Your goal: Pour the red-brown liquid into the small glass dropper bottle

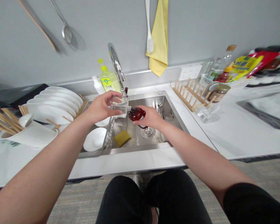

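Over the steel sink (140, 143), my left hand (105, 105) is closed round a clear, box-shaped container (119, 107). My right hand (148, 116) grips a dark red bottle (136, 114), which is tilted with its neck toward the clear container. The neck and the container's near end meet or overlap in the view; I cannot tell whether they touch. A yellow sponge (122, 138) lies in the sink below, left of the drain (147, 132). The faucet (115, 59) rises just behind the container.
White bowls (95, 139) sit in a rack at the sink's left. Plates (53, 104) and a chopstick holder (32, 133) stand farther left. Soap bottles (107, 79) are behind; a wooden rack (189, 96) and a jar (219, 92) are right.
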A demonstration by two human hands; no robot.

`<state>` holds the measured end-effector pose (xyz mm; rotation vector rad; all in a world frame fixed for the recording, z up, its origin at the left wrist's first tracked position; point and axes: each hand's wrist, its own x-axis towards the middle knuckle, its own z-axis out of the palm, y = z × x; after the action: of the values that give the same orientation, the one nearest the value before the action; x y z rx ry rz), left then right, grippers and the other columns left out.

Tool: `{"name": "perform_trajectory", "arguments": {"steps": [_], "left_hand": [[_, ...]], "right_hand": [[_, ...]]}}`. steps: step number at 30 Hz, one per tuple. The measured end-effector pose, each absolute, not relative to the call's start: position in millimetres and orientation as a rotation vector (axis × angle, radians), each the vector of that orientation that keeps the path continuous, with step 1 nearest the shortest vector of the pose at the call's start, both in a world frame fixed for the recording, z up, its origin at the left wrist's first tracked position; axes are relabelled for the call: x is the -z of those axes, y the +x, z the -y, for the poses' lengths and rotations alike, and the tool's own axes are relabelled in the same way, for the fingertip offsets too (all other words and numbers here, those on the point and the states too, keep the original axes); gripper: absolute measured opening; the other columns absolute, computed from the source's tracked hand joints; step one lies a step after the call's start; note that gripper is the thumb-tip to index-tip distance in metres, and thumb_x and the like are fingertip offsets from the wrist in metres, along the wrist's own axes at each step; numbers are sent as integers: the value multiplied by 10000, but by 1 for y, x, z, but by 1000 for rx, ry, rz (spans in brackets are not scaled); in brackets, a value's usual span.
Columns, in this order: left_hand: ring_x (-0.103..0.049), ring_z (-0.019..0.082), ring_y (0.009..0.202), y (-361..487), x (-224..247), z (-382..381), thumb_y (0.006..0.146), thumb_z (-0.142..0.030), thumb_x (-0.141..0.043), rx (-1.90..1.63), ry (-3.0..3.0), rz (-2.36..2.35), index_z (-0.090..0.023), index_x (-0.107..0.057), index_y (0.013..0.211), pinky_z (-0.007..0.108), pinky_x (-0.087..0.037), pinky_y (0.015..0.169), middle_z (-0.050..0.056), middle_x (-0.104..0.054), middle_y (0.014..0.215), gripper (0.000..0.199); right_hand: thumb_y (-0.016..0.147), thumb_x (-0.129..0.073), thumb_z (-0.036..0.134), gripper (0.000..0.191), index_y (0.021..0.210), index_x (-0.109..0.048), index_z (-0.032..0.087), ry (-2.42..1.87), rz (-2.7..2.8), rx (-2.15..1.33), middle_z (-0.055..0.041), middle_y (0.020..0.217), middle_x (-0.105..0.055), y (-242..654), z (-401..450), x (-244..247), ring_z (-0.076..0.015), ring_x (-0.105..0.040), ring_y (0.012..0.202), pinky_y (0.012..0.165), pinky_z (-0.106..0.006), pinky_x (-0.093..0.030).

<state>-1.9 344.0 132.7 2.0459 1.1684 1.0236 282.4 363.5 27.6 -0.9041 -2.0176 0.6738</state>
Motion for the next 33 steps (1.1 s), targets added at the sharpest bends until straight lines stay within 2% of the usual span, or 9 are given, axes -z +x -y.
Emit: {"name": "perform_trajectory", "arguments": {"steps": [7,16,20,33], "left_hand": [[-752,367,1234,-1,-137,-341,630,-410,-1082,-1003,2047,-1184,-265,-754,1288,581,-605,1135,109,-763,1353,749],[-759,315,1185,4,-145,-342,601,-375,-1095,-1008,2064,-1190,-235,-773,1277,502,-624,1080,118,-780,1317,762],[-757,306,1188,3,-145,-343,598,-364,-1096,-1000,2073,-1193,-243,-778,1285,482,-621,1077,107,-782,1302,767],[-752,335,1238,1,-150,-345,629,-384,-1087,-946,2116,-1191,-266,-767,1320,512,-619,1098,103,-770,1369,771]], "right_hand": [[745,-1037,445,615,1307,-824,313,-909,2008,-668,-31,1228,-877,282,-363,-27,-312,-833,1089,998,-459,-648],[729,-1050,450,665,1338,-816,323,-929,1990,-696,-35,1223,-876,283,-363,-27,-323,-830,1109,994,-470,-659],[740,-1042,443,625,1309,-823,304,-898,1987,-683,-39,1195,-878,283,-363,-28,-317,-831,1068,965,-464,-654],[739,-1040,441,604,1288,-822,312,-894,1974,-708,-19,1189,-882,282,-363,-27,-302,-834,1044,944,-442,-663]]}}
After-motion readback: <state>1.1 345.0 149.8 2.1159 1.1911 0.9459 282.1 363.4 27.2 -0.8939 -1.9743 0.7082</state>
